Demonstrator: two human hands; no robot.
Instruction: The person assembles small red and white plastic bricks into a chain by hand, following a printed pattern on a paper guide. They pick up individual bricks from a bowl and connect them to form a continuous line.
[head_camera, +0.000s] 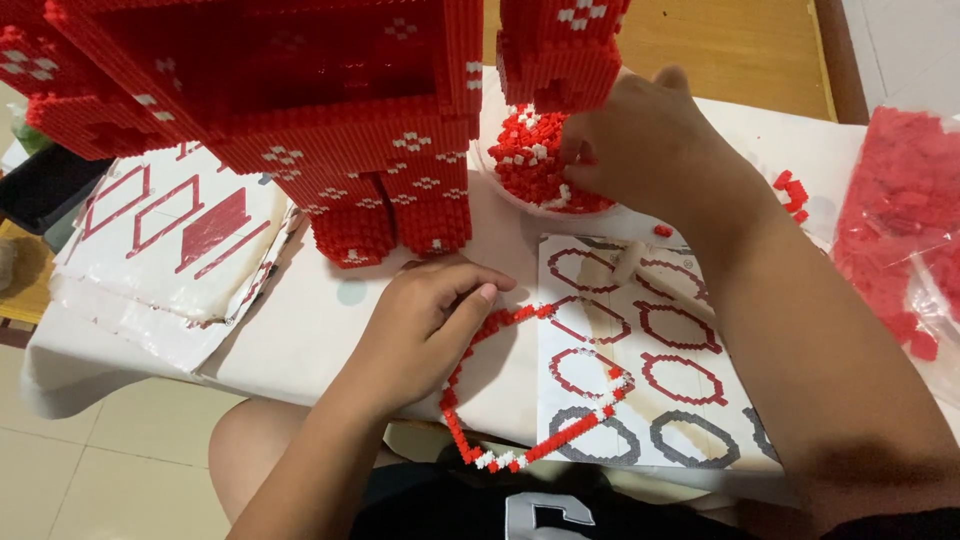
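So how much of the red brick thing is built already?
The big red model looks mostly built. In hand: the left hand steadies a closed red-and-white brick ring, while the right hand reaches into the bowl of bricks. A bag of red bricks remains unused.

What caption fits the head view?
Left hand steadies a red-and-white brick ring; right hand picks from a bowl of bricks.

Left hand (430, 315) steadies brick ring (530, 385); right hand (650, 150) digs in bowl (545, 165)
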